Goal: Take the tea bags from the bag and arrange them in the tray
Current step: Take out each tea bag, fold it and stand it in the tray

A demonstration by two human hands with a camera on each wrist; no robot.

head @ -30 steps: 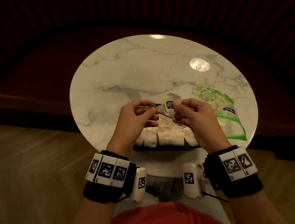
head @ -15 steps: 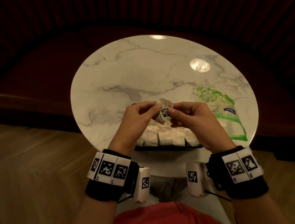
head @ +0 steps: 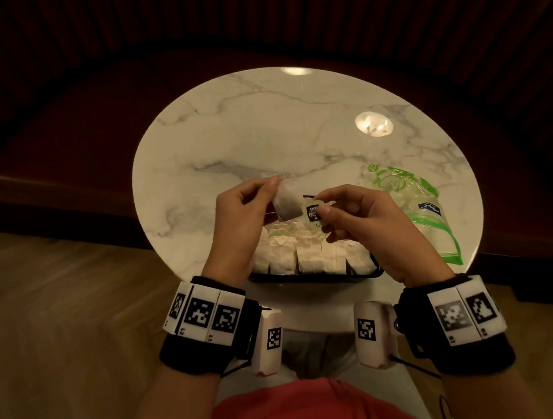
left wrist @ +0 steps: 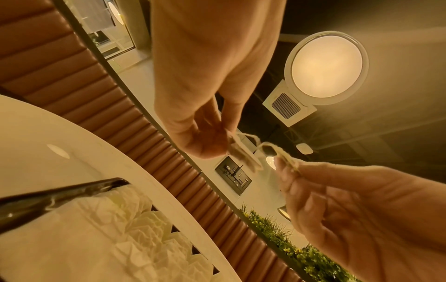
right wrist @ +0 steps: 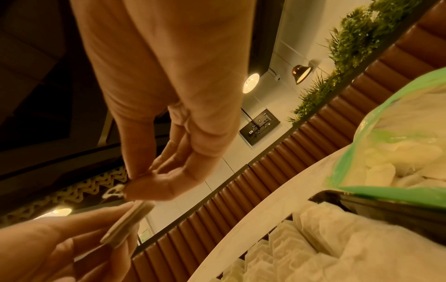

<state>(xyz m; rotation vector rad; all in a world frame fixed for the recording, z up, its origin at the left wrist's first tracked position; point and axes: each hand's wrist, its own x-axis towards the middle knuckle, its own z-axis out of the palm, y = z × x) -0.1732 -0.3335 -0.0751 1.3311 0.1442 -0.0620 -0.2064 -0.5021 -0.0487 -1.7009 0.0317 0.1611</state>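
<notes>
A round marble table carries the black tray, nearly full; above it the left hand pinches 1 tea bag, the right hand pinches its tag; the string should probably be tucked flat before slotting it upright; the plastic bag lies right.

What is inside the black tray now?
White tea bags stand packed in rows inside the black tray. Both hands cover its far part, so what is there cannot be seen.

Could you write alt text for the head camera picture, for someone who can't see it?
Two hands hold one white paper tea bag above a black tray of tea bags on a round marble table: left hand pinching the pouch, right hand its tag. A green-printed clear plastic bag lies right.
</notes>
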